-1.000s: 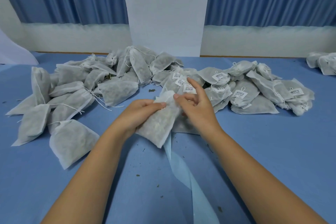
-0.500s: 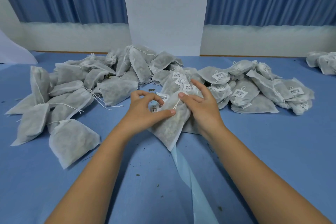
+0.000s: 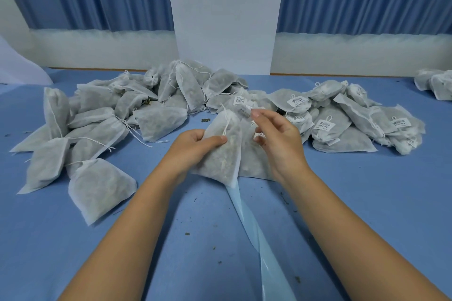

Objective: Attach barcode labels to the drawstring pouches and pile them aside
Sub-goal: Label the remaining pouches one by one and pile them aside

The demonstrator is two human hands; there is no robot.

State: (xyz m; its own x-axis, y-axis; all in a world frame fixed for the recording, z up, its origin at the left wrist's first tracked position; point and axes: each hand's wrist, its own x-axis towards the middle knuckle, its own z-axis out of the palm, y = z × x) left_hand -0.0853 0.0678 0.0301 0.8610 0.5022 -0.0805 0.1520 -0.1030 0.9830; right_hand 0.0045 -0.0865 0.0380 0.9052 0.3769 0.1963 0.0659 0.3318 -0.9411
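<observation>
My left hand [image 3: 195,145] grips a white drawstring pouch [image 3: 223,156] filled with dried herbs, thumb across its front, just above the blue table [image 3: 367,203]. Its loose string runs up the pouch front. My right hand [image 3: 276,139] is raised beside the pouch top and pinches a small barcode label [image 3: 244,110] between thumb and forefinger. Another flat pouch [image 3: 254,164] lies under my right hand. A heap of unlabelled pouches [image 3: 117,120] fills the left. A pile of labelled pouches [image 3: 342,120] sits on the right.
A pale blue backing strip [image 3: 259,239] trails from under the held pouch toward the near edge. Herb crumbs dot the cloth. More pouches [image 3: 435,83] lie at the far right. A white wall panel and blue curtains stand behind the table.
My right hand lifted off the pouch and now holds a label up near its top. My left hand shifted its grip lower on the pouch.
</observation>
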